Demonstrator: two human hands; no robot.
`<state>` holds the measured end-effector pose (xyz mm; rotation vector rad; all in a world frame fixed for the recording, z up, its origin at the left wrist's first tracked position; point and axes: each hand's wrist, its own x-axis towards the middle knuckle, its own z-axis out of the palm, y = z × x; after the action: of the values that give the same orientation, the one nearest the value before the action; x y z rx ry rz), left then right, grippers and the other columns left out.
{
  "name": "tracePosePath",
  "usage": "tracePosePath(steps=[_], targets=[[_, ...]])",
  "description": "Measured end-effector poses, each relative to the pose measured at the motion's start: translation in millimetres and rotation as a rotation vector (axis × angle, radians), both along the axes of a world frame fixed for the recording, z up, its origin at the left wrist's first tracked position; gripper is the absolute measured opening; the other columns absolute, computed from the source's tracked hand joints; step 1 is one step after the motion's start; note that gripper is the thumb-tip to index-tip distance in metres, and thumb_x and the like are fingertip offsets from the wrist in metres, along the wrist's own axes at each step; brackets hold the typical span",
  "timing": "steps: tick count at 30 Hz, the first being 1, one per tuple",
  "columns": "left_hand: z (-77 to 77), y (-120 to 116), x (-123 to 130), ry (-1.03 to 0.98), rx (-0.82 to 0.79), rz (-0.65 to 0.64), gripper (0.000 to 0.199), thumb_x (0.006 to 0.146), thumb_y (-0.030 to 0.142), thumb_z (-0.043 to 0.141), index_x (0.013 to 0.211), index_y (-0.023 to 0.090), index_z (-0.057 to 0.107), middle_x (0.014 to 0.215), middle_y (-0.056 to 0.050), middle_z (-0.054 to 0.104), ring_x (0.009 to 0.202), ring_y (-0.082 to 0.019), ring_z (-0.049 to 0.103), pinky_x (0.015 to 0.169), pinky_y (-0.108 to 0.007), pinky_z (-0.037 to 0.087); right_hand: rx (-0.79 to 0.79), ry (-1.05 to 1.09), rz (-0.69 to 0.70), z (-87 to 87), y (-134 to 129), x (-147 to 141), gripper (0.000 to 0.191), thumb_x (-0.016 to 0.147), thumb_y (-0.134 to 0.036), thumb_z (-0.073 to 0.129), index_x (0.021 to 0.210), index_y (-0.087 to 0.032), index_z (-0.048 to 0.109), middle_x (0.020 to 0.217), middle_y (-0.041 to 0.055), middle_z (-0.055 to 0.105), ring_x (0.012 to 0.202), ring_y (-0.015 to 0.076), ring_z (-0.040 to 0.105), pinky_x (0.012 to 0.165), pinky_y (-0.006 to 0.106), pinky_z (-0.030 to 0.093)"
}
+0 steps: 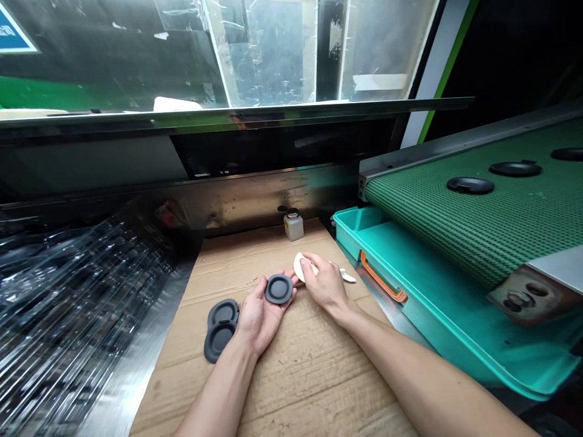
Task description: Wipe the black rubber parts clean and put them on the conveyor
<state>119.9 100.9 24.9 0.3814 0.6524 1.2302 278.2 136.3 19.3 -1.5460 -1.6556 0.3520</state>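
Observation:
My left hand (260, 320) is palm up, its thumb and fingers around a dark grey, rounded dish-shaped plastic part (279, 289). Close on its right, my right hand (324, 284) pinches a cream-white round pad (299, 266); the pad is apart from the grey part's face. Two similar grey parts (221, 338) lie overlapping on the cardboard sheet (314, 376), left of my left hand. Partly behind my right hand rests a small white object (348, 277) whose kind I cannot make out. A small whitish bottle (294, 225) with a metallic top stands at the cardboard's far end.
At right, a green conveyor belt (423, 212) carries several black round parts (470, 185). Beneath it sits a turquoise tray (437, 309) with an orange handle (381, 279). Stacked clear plastic trays (77, 303) with dark contents fill the left. A metal ledge (273, 188) runs behind.

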Motion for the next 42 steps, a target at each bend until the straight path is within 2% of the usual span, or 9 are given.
tracePosePath(steps=[5,9,14,17,20,27,33,38,42], targets=[[9.0,-10,-3,-0.062,0.002,-0.034,0.035,0.093,0.03,0.044,0.121,0.012,0.056,0.127,-0.023,0.059,0.111,-0.034,0.062,0.08,-0.047,0.056,-0.028,-0.006,0.017,-4.3,-1,0,0.034,0.095,-0.042,0.043,0.118,-0.028,0.064,0.108,0.0017,0.071,0.102,0.0188,0.065,0.09,0.029,0.046],[17.9,-23,8,0.128,0.141,0.041,0.041,0.085,0.023,0.061,0.124,0.015,0.056,0.12,-0.018,0.064,0.111,-0.03,0.062,0.087,-0.039,0.052,-0.06,-0.083,0.027,-4.5,-2,-2,0.035,0.094,-0.043,0.044,0.118,-0.028,0.064,0.106,0.0032,0.072,0.104,0.0204,0.065,0.096,0.033,0.043],[23.6,-41,25,0.445,0.502,0.213,0.084,0.06,-0.003,0.077,0.135,0.023,0.05,0.124,-0.008,0.064,0.127,-0.024,0.05,0.114,-0.032,0.027,-0.081,-0.128,0.073,0.0,-5,0,0.035,0.094,-0.041,0.044,0.119,-0.027,0.064,0.105,0.004,0.072,0.099,0.0216,0.066,0.089,0.034,0.047],[23.2,-48,27,0.489,0.629,0.211,0.09,0.059,-0.002,0.078,0.139,0.024,0.046,0.127,-0.009,0.061,0.132,-0.027,0.043,0.118,-0.039,0.016,-0.111,-0.141,0.103,3.8,-6,1,0.035,0.094,-0.038,0.045,0.12,-0.025,0.064,0.104,0.0048,0.072,0.097,0.0218,0.067,0.085,0.033,0.049],[22.8,-49,26,0.484,0.653,0.213,0.092,0.059,0.001,0.078,0.141,0.024,0.043,0.127,-0.01,0.06,0.134,-0.03,0.04,0.118,-0.044,0.014,-0.119,-0.145,0.118,4.8,-6,1,0.034,0.093,-0.037,0.046,0.12,-0.025,0.064,0.106,0.0048,0.072,0.099,0.0216,0.067,0.086,0.032,0.048],[25.7,-50,27,0.508,0.665,0.251,0.09,0.064,0.008,0.078,0.144,0.021,0.038,0.13,-0.012,0.059,0.133,-0.03,0.042,0.118,-0.042,0.02,-0.099,-0.158,0.136,-0.6,-4,2,0.033,0.093,-0.038,0.048,0.119,-0.026,0.064,0.109,0.0045,0.071,0.103,0.0218,0.065,0.093,0.033,0.046],[11.3,-45,25,1.057,0.9,0.364,0.106,0.071,0.017,0.077,0.151,0.025,0.008,0.143,-0.014,0.041,0.127,-0.025,0.048,0.109,-0.041,0.039,-0.086,-0.153,0.115,-4.0,-3,1,0.034,0.095,-0.044,0.043,0.116,-0.029,0.065,0.106,0.0033,0.072,0.1,0.0229,0.066,0.091,0.036,0.047],[0.9,-39,24,1.107,0.992,0.411,0.074,0.074,0.022,0.076,0.134,0.023,0.031,0.133,-0.014,0.047,0.123,-0.023,0.052,0.104,-0.04,0.045,-0.091,-0.162,0.114,-2.3,-5,2,0.035,0.093,-0.044,0.045,0.116,-0.028,0.066,0.104,0.0043,0.073,0.096,0.0238,0.067,0.083,0.035,0.05],[10.8,-39,23,1.033,0.92,0.411,0.052,0.076,0.024,0.075,0.114,0.021,0.04,0.123,-0.011,0.054,0.119,-0.021,0.055,0.102,-0.039,0.046,-0.088,-0.179,0.115,-2.7,-5,2,0.035,0.092,-0.042,0.045,0.116,-0.027,0.066,0.103,0.0049,0.073,0.096,0.0245,0.067,0.091,0.039,0.047]])
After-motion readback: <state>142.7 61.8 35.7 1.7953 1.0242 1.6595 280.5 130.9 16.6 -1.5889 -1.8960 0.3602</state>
